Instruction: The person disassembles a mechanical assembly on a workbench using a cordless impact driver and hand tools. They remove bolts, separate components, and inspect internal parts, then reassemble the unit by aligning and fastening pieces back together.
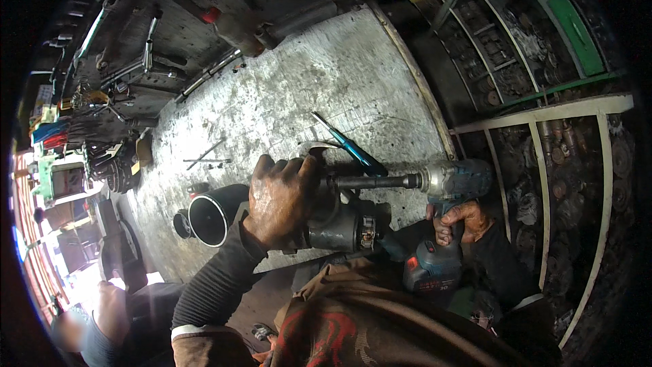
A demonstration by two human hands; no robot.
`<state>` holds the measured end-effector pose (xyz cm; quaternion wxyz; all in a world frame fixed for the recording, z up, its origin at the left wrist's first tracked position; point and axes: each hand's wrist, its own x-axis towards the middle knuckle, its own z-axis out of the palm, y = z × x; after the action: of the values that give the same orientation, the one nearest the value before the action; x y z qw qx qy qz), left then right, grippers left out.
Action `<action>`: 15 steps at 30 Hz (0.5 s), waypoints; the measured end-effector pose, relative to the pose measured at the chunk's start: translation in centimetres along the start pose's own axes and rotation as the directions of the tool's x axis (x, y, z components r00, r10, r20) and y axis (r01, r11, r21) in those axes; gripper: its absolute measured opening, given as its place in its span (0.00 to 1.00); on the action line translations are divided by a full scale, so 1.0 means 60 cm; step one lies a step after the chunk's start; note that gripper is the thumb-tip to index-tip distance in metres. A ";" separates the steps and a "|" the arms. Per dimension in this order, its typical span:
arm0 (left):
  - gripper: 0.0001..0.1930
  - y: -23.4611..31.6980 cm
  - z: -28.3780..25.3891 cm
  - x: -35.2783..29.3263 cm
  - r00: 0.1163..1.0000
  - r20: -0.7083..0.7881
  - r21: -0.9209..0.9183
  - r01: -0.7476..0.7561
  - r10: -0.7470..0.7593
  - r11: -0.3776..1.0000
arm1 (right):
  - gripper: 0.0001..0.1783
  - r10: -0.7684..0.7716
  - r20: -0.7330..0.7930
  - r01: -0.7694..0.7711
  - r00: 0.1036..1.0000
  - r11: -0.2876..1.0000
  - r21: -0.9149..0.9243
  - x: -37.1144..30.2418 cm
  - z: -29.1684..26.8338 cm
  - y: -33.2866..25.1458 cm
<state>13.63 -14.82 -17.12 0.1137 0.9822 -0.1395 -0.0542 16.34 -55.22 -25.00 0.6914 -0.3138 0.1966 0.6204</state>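
My right hand is closed around the handle of a blue cordless impact wrench, with its battery at the bottom. From its nose a long dark socket extension points left and ends beside my left hand. That hand's fingers are wrapped over a dark cylindrical motor, which lies sideways at the bench's near edge. Copper-coloured parts show at the motor's right end. The socket's tip and whatever it meets are hidden behind my left knuckles. Left of that hand lies a hollow metal cylinder, its open end facing left.
On the worn metal bench rest a teal-handled screwdriver and thin rods. A smaller dark ring sits by the cylinder. Tools line the far side; shelves of greasy parts stand right. Another person is at lower left.
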 end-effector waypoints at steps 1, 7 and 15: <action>0.23 0.001 -0.002 -0.004 1.000 -0.021 0.035 -0.007 0.008 0.999 | 0.27 0.023 -0.007 -0.023 1.000 1.000 0.017 0.003 0.003 -0.002; 0.29 0.006 -0.004 -0.021 0.998 -0.055 0.094 -0.025 0.030 0.995 | 0.24 0.053 0.041 -0.055 0.998 0.997 0.052 0.005 0.016 -0.022; 0.19 0.003 0.000 -0.027 0.981 -0.151 0.083 -0.112 0.124 0.990 | 0.23 -0.228 -0.135 0.171 0.964 0.924 -0.341 -0.023 0.043 -0.024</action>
<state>12.05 -14.53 -16.97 0.0907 0.9769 -0.1902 0.0350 17.25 -54.52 -21.95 0.6699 -0.4948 0.1171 0.5410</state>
